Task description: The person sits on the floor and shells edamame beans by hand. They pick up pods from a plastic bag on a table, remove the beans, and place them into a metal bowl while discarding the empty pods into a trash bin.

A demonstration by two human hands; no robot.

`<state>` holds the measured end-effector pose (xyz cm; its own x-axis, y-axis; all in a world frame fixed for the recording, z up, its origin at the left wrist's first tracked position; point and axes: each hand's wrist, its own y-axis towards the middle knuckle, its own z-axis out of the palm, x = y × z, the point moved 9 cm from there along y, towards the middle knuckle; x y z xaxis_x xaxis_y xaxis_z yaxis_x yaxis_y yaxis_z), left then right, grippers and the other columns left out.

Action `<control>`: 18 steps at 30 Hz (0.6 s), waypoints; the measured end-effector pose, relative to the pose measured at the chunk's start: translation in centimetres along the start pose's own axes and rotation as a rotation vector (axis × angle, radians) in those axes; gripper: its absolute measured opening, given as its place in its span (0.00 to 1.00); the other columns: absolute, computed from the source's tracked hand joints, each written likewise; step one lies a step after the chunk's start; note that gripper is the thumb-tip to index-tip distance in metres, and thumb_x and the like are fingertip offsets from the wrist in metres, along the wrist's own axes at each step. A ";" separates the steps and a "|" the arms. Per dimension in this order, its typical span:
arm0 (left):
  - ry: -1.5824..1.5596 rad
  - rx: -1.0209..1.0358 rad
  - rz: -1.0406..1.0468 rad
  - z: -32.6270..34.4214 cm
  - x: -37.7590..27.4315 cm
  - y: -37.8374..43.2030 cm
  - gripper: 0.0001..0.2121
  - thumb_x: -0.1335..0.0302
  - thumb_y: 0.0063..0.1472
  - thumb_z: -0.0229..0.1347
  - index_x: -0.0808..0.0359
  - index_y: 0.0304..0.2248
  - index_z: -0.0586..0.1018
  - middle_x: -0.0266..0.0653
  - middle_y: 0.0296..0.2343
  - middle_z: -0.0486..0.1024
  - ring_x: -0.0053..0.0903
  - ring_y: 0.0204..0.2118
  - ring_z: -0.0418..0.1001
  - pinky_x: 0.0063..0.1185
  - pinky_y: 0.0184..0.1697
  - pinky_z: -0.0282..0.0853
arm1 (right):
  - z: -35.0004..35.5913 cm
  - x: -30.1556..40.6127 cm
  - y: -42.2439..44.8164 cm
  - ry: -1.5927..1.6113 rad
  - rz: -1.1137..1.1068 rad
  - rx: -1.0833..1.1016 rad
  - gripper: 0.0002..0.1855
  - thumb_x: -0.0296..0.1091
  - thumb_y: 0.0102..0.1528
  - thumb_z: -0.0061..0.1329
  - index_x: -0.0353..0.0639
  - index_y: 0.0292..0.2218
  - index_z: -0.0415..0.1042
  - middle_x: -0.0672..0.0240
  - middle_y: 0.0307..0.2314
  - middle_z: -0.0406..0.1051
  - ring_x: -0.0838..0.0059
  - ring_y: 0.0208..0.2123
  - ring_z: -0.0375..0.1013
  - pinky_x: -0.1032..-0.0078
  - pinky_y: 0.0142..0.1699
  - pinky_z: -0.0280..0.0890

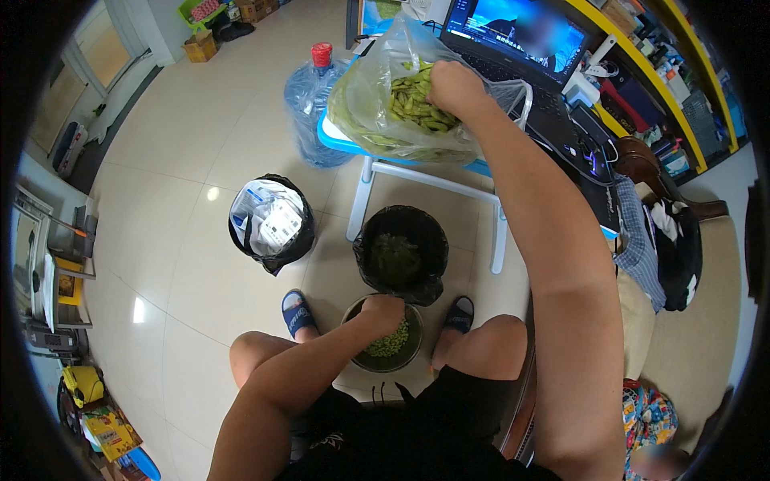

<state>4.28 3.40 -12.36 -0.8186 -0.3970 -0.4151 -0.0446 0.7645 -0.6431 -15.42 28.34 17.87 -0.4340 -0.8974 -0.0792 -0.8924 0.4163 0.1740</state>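
Observation:
My right hand (455, 88) reaches into a clear plastic bag (361, 99) on a small blue-edged table. Green soybean pods (416, 102) fill the bag, and my fingers are hidden among them. Below, my left hand (383, 315) hangs over a metal bowl (415, 355) between my feet, its back towards me and its fingers out of sight. Shelled green beans (388, 344) lie in the bowl. Just beyond the bowl stands a bin lined with a black bag (433, 240); dim greenish scraps (396, 258) lie inside it.
A second black-lined bin (305, 231) holding white packaging stands left. Behind it is a large water bottle (313, 90) with a red cap. A laptop (511, 36) is open beyond the bag. At right are yellow-edged shelves (656, 72) and a beige sofa (710, 282) with clothes.

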 end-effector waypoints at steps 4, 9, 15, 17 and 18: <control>-0.050 -0.114 0.046 -2.3 -1.7 -1.4 0.08 0.75 0.52 0.50 0.71 0.29 0.77 0.50 0.28 0.76 0.43 0.32 0.75 0.37 0.31 0.72 | 0.2 -1.6 0.7 0.117 0.070 -0.049 0.13 0.30 0.45 0.52 0.33 0.34 0.73 0.51 0.32 0.73 0.56 0.36 0.73 0.62 0.40 0.69; -0.031 -0.259 0.093 -5.2 -3.2 -1.8 0.08 0.72 0.52 0.52 0.69 0.26 0.78 0.50 0.27 0.76 0.44 0.32 0.75 0.35 0.33 0.71 | -1.6 -6.6 -1.0 1.126 0.130 -0.176 0.09 0.29 0.43 0.53 0.32 0.26 0.73 0.62 0.20 0.72 0.72 0.20 0.72 0.75 0.25 0.65; -0.404 -0.651 0.316 -12.6 -2.4 -3.8 0.10 0.69 0.53 0.56 0.70 0.28 0.77 0.45 0.25 0.76 0.36 0.27 0.75 0.31 0.27 0.69 | -4.6 -4.5 -10.5 1.526 0.200 -0.235 0.01 0.23 0.44 0.50 0.37 0.24 0.71 0.68 0.17 0.70 0.82 0.17 0.67 0.83 0.21 0.59; -0.954 -0.502 0.348 -14.6 -2.2 -4.3 0.08 0.72 0.57 0.53 0.70 0.31 0.76 0.41 0.24 0.76 0.27 0.26 0.75 0.24 0.26 0.70 | -3.4 -3.2 -15.2 1.560 0.231 -0.342 0.03 0.24 0.46 0.50 0.37 0.27 0.71 0.70 0.18 0.70 0.82 0.18 0.69 0.83 0.22 0.60; -1.195 -0.515 0.407 -15.4 -1.7 -4.3 0.08 0.72 0.59 0.52 0.70 0.32 0.76 0.40 0.25 0.75 0.25 0.26 0.74 0.22 0.26 0.70 | -2.4 -2.4 -17.4 1.405 0.263 -0.391 0.04 0.24 0.47 0.49 0.38 0.29 0.71 0.70 0.18 0.71 0.81 0.19 0.69 0.82 0.23 0.62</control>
<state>-2.95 8.57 1.02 0.1539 -0.0923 -0.9838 -0.3429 0.9288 -0.1408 1.48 22.87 17.40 0.1012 -0.3024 0.9478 -0.6208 0.7253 0.2977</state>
